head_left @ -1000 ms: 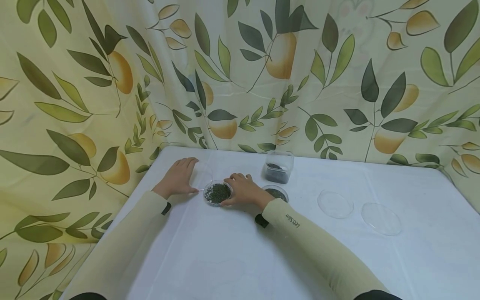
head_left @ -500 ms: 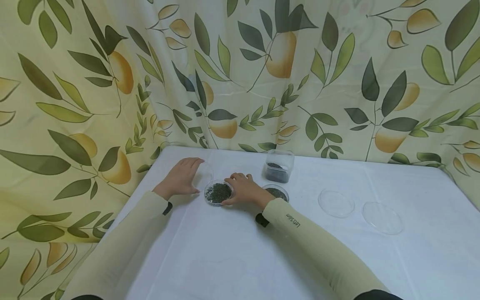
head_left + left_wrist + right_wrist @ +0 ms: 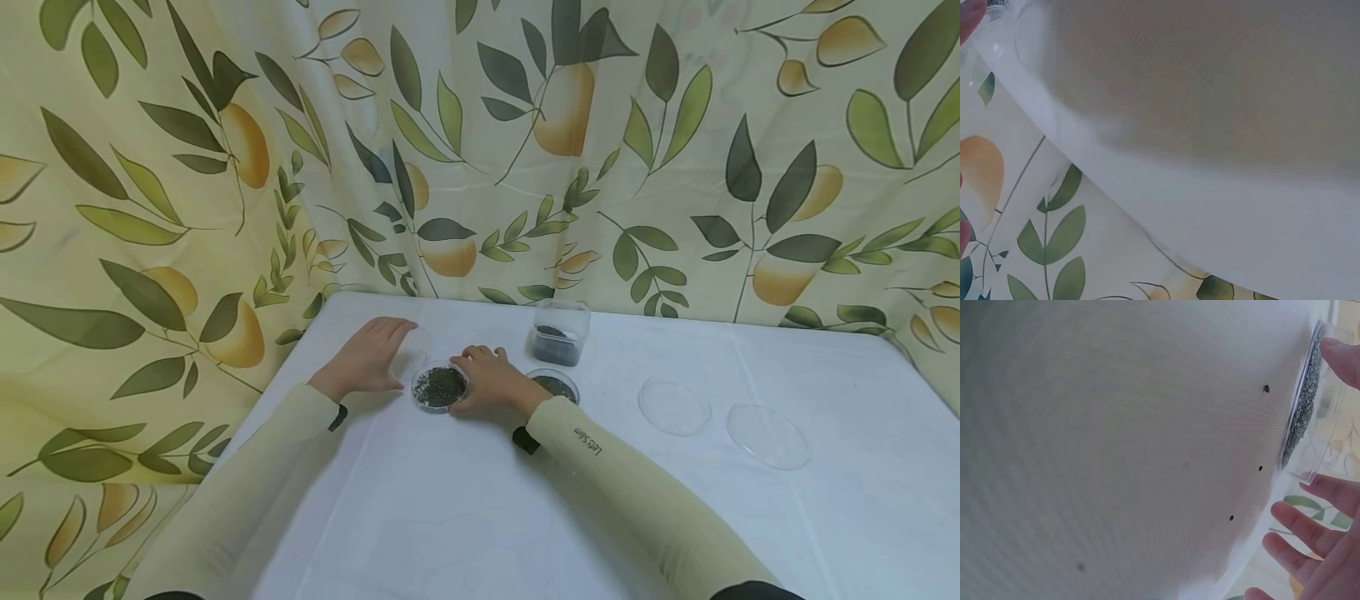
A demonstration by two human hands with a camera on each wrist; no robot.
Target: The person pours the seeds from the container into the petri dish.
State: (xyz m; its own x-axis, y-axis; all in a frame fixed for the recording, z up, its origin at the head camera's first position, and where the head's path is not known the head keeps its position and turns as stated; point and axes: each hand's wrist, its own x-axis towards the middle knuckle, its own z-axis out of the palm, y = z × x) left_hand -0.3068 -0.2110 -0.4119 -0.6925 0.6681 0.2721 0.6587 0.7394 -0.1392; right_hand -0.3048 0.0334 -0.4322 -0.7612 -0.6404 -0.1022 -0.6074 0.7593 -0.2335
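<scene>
My left hand [image 3: 366, 354] holds a clear round petri dish lid [image 3: 417, 348] by its edge, tilted up beside the far left side of a petri dish [image 3: 439, 388]. Dark green granules partly cover the white bottom of that dish. On its right side, my right hand [image 3: 491, 383] grips the dish between thumb and forefinger. From the right wrist, the dish [image 3: 1304, 406] appears edge-on, with the thumb and forefinger at its clear wall and the other fingers spread. Only fingertips [image 3: 967, 19] and a bit of clear rim show in the left wrist view.
Behind my right wrist sits a second petri dish [image 3: 553, 384] of dark granules. A clear plastic box [image 3: 558, 335] with dark grains stands farther back. Two clear lids [image 3: 675, 408] lie to the right on the white table [image 3: 465, 517]. A leaf-print curtain [image 3: 510, 192] hangs behind.
My left hand has moved slightly right, bringing the lid closer over the dish's far left side. My right hand keeps its grip on the dish with hardly any movement.
</scene>
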